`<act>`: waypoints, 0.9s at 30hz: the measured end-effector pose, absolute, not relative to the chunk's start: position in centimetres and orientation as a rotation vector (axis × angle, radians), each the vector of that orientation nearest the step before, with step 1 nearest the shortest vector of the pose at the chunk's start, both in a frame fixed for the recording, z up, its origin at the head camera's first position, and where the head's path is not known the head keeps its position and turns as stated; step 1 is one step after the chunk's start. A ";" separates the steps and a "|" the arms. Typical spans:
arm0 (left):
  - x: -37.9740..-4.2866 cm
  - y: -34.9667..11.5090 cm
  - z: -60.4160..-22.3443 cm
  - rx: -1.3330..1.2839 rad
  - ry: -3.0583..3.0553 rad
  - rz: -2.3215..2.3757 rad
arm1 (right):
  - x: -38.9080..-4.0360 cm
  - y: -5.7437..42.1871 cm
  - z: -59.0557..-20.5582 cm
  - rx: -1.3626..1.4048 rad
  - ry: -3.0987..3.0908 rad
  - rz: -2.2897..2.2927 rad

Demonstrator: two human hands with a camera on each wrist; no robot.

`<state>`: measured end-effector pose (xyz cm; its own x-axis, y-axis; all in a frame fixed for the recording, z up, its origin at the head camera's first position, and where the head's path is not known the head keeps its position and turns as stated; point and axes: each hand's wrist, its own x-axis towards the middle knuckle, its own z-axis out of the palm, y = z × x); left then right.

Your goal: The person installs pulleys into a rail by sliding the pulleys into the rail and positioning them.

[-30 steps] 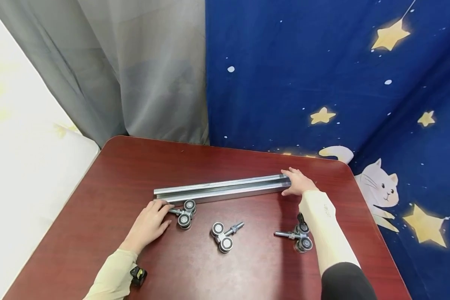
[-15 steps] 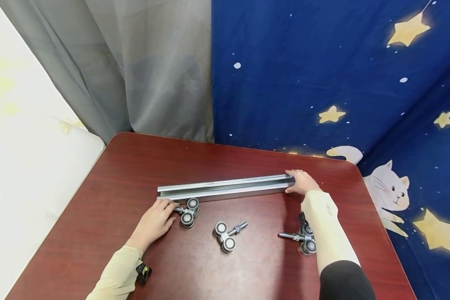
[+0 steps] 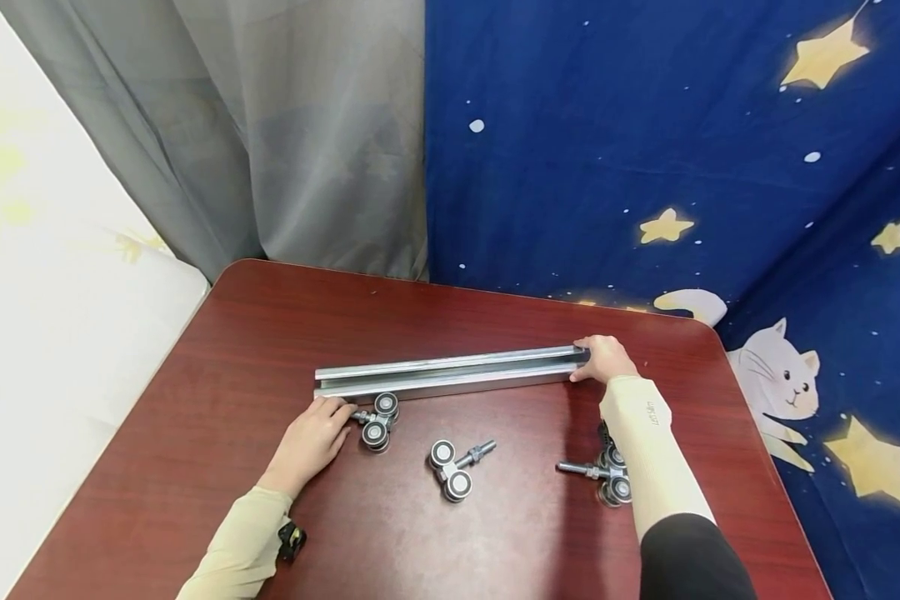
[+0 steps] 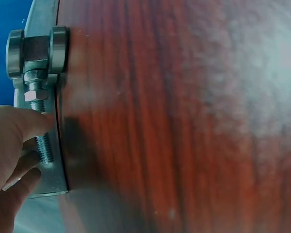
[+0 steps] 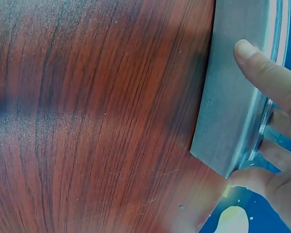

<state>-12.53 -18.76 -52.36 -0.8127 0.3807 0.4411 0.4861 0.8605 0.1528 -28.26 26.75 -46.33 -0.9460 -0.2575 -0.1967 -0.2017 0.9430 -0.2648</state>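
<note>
A silver metal channel rail (image 3: 450, 387) lies across the table, its open slot facing up. My right hand (image 3: 607, 360) grips its right end; in the right wrist view the thumb (image 5: 259, 68) presses the rail's flat side wall, with other fingers round the far side and the end. Near the rail's left end, my left hand (image 3: 309, 446) pinches the threaded bolt of a roller trolley (image 3: 378, 423). The left wrist view shows the bolt (image 4: 44, 149) between thumb and fingers, and the trolley's wheels (image 4: 58, 50) beyond, in front of the rail.
A second roller trolley (image 3: 450, 472) lies mid-table, bolt pointing right. Another trolley (image 3: 607, 477) lies at the right, partly covered by the right forearm. The reddish-brown table (image 3: 495, 542) ends at a grey curtain (image 3: 330, 167) and a blue starry curtain (image 3: 555, 167).
The head view has shifted slightly, moving everything a little to the right in the picture. Both hands, the rail and the trolleys keep nearly the same places relative to each other.
</note>
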 end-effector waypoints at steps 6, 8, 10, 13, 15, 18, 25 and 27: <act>-12.8 -18.5 -52.7 -0.612 -2.606 -0.348 | -28.2 26.7 -46.2 -0.358 2.901 -0.370; -12.9 -18.5 -52.7 -0.603 -2.608 -0.347 | -28.2 26.7 -46.3 -0.349 2.901 -0.377; -12.9 -18.6 -52.8 -0.604 -2.613 -0.340 | -28.3 26.7 -46.4 -0.336 2.898 -0.378; -13.0 -18.7 -52.9 -0.615 -2.615 -0.324 | -28.3 26.7 -46.5 -0.325 2.891 -0.384; -13.0 -18.7 -53.0 -0.623 -2.613 -0.314 | -28.3 26.6 -46.5 -0.329 2.884 -0.387; -13.0 -18.8 -53.1 -0.633 -2.601 -0.301 | -28.3 26.5 -46.5 -0.334 2.873 -0.390; -12.5 -18.9 -53.0 -0.608 -2.619 -0.367 | -28.3 26.6 -46.4 -0.329 2.879 -0.384; -12.3 -18.9 -52.9 -0.592 -2.640 -0.407 | -28.2 26.6 -46.5 -0.324 2.873 -0.394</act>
